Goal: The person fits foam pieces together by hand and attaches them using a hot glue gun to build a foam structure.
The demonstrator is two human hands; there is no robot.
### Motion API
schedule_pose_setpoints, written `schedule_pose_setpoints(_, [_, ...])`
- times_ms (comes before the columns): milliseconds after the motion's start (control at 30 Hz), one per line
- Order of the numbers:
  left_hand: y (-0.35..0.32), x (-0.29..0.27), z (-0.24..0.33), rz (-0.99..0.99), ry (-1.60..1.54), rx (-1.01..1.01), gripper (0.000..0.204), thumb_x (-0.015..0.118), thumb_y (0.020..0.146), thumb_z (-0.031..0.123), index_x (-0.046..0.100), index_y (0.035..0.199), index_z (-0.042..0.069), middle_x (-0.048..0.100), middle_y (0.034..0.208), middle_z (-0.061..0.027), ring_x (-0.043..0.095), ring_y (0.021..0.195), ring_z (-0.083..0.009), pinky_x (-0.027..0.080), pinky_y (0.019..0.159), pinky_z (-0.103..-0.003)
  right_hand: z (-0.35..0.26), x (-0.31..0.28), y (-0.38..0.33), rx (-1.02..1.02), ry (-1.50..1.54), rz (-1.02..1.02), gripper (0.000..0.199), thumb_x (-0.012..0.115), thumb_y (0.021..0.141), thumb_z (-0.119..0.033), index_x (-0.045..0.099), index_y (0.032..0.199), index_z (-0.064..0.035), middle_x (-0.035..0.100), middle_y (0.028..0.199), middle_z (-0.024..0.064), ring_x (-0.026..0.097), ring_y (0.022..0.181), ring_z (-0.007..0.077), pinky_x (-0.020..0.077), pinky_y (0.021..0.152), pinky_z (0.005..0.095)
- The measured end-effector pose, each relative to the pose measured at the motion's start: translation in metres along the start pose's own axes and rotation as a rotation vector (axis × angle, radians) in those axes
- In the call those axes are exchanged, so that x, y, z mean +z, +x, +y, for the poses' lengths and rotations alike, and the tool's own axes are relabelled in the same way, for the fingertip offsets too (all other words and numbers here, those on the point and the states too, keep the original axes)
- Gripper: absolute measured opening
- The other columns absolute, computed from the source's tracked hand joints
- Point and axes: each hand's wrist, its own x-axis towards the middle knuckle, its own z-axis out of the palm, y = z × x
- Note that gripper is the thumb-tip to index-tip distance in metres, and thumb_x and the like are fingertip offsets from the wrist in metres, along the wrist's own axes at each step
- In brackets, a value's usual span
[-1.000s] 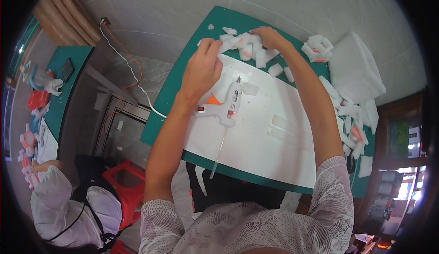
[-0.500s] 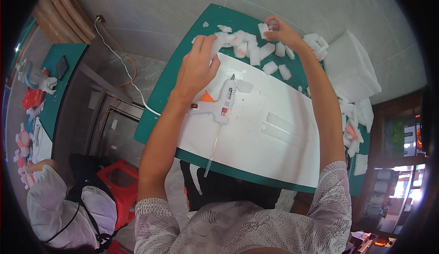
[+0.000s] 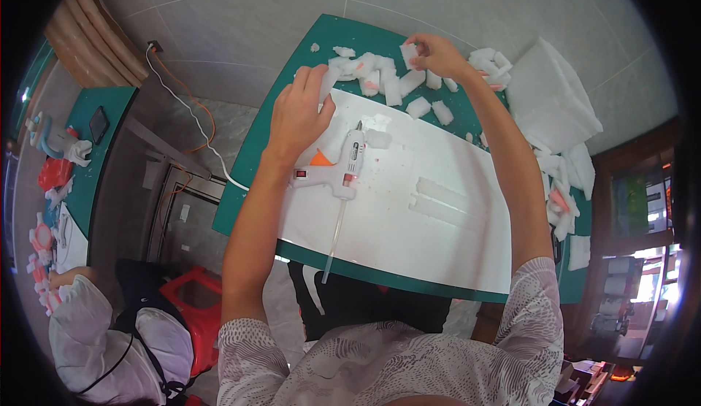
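Right hand (image 3: 438,54) pinches one foam piece (image 3: 409,50) above the table (image 3: 292,77). Left hand (image 3: 298,114), fingers loosely curled, rests on the foam pile (image 3: 365,66). Glue gun (image 3: 343,171) lies idle; most pieces look unglued.

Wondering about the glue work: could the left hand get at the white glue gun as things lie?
Probably yes: the left hand rests just beside the glue gun, with only bare white sheet between.

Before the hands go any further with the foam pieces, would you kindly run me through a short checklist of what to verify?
1. Right hand has a foam piece in its fingers: ok.
2. Left hand rests on the foam pieces at the board's far edge: ok.
3. Glue gun lies flat on the white board, untouched: ok.
4. Nozzle clear of both hands: ok.
5. Gun hot or switched on: cannot tell.
6. Glue stick loaded: ok.
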Motion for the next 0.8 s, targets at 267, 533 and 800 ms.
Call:
schedule_pose_setpoints(267, [0.002,-0.011,0.005,-0.059,0.086,-0.014,0.047,0.066,0.081,0.007,0.056,0.127,0.005,0.06,0.108,-0.0136,0.063,0.085,-0.0343,0.052,0.074,-0.043,-0.029,0.014,0.025,-0.222,-0.152,0.285,0.042,0.061,0.081,0.004,0.066,0.121,-0.0101,0.064,0.107,0.0178,0.064,0.101,0.0334,0.0508,0.093,0.0404])
schedule_pose_setpoints(533, [-0.001,-0.006,-0.009,-0.147,0.268,-0.161,0.055,0.064,0.08,0.008,0.052,0.134,0.009,0.062,0.107,-0.0148,0.064,0.089,-0.0353,0.046,0.078,-0.047,-0.053,0.068,0.093,-0.284,-0.485,0.169,0.03,0.06,0.081,-0.001,0.075,0.106,-0.006,0.059,0.12,0.0231,0.059,0.112,0.0393,0.0478,0.099,0.0444])
schedule_pose_setpoints(800, [-0.007,0.0,-0.016,-0.216,0.302,-0.179,0.055,0.063,0.081,0.009,0.052,0.134,0.008,0.062,0.109,-0.0144,0.065,0.096,-0.0339,0.047,0.08,-0.048,-0.057,0.105,0.101,-0.033,-0.457,0.016,0.044,0.074,0.077,-0.02,0.071,0.118,-0.0052,0.054,0.13,0.0208,0.06,0.116,0.037,0.0501,0.098,0.0417])
